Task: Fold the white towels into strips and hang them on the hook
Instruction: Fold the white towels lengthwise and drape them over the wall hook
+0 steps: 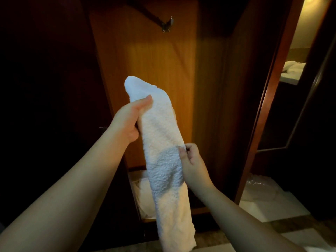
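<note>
Wooden panel [154,70] behind | left hand [127,122] grips folded towel [163,142] | right hand [192,164] pinches its edge

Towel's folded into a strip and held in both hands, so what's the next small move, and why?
Probably lift the towel toward the hook. It already looks folded into a narrow strip, the left hand grips it near the top, the right hand pinches its edge lower down, and the hook above is bare.
</note>
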